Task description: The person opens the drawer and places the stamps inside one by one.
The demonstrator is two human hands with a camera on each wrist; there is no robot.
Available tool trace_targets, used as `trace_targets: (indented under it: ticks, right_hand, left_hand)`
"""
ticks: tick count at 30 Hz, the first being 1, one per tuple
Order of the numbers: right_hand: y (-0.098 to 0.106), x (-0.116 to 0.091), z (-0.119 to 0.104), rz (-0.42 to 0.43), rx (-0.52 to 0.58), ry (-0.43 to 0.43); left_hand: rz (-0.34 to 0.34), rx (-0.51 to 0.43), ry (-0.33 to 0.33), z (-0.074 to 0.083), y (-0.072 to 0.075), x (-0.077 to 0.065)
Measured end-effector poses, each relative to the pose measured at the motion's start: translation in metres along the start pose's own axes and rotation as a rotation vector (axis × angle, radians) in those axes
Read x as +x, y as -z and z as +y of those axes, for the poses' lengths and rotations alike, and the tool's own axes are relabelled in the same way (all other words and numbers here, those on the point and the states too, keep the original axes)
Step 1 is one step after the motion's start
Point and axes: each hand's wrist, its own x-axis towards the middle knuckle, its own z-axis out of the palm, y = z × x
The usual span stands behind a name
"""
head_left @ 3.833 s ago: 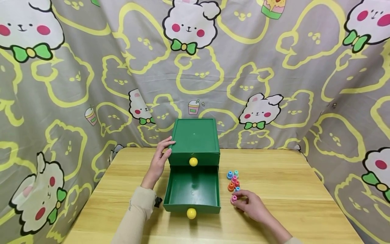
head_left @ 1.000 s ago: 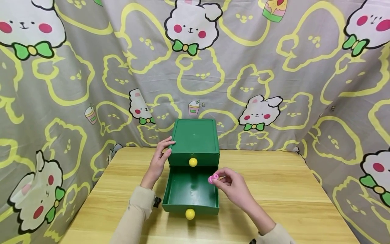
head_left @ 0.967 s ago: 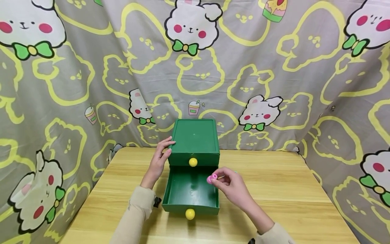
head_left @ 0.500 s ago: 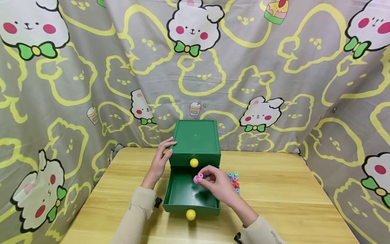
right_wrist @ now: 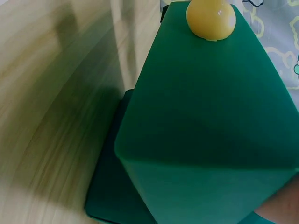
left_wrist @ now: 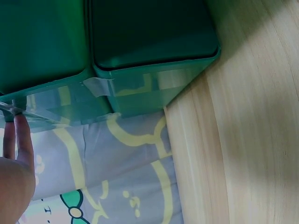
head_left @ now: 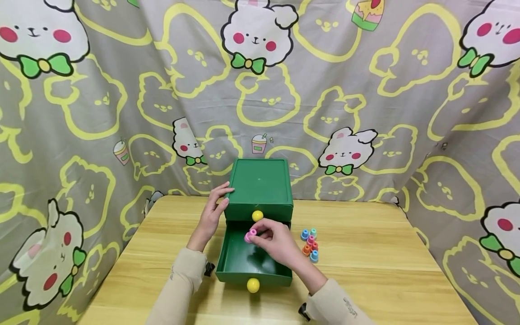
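Note:
Between thumb and fingertips, my right hand (head_left: 277, 241) pinches a small pink peg-like piece (head_left: 249, 235) with a hollow round top and wider base. It is held over the pulled-out lower drawer (head_left: 254, 275) of a green two-drawer cabinet (head_left: 260, 180). My left hand (head_left: 211, 214) rests on the cabinet's left side, fingers extended along its upper edge. In the left wrist view, two fingers (left_wrist: 21, 140) touch the cabinet's wall. The right wrist view catches the drawer front with its yellow knob (right_wrist: 211, 18); only a bit of the right hand (right_wrist: 282, 205) shows there.
Several similar pieces in blue, mint, pink, red and orange (head_left: 306, 249) stand clustered on the wooden table (head_left: 365, 253), right of the drawer. A yellow knob (head_left: 257, 216) sits on the closed upper drawer. A patterned curtain (head_left: 268, 104) hangs behind and at both sides.
From the cluster on the table, my right hand has taken the pink piece, lifted it and carried it left over the lower drawer. My left hand has stayed on the cabinet.

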Motion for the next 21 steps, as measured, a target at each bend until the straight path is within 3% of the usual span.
trace_targets:
  ticks: [11,21]
  right_hand:
    - [-0.018,0.010,-0.003,-0.029,-0.065,0.013]
    - [-0.028,0.015,-0.002,-0.084,-0.047,-0.034]
  left_hand:
    - [0.007,-0.011,0.020,0.000,0.000,0.000]
    - [0.009,-0.037,0.004,0.001,-0.002,0.001]
